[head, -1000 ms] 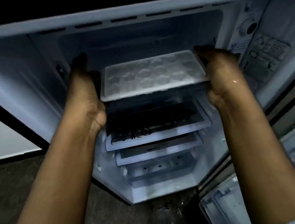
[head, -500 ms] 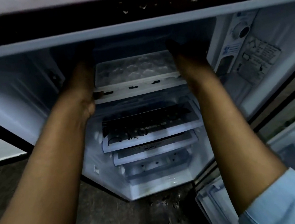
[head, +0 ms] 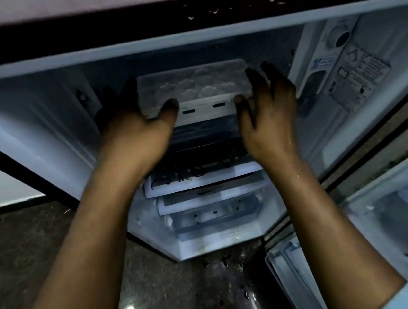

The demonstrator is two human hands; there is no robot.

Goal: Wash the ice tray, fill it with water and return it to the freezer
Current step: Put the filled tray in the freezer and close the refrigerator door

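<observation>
The clear ice tray (head: 194, 85) lies flat on the white freezer shelf (head: 205, 108) inside the open freezer compartment. My left hand (head: 133, 121) is at the tray's front left corner: its thumb touches the front edge and its straight fingers run along the left side. At the front right corner is my right hand (head: 266, 111), fingers spread, its thumb against the tray's front edge. Neither hand wraps round the tray. Whether there is water in the tray's cells cannot be seen in the dim light.
Below the freezer shelf, white fridge shelves (head: 200, 180) step downward. A thermostat panel with a dial (head: 339, 37) and a label sits on the right inner wall. The open door with its bins (head: 407, 207) stands at the right. Dark speckled floor (head: 30, 250) lies below.
The tray went from being held in front of the freezer onto the freezer shelf. Both hands have since slid back from its sides to its front corners and their fingers have loosened.
</observation>
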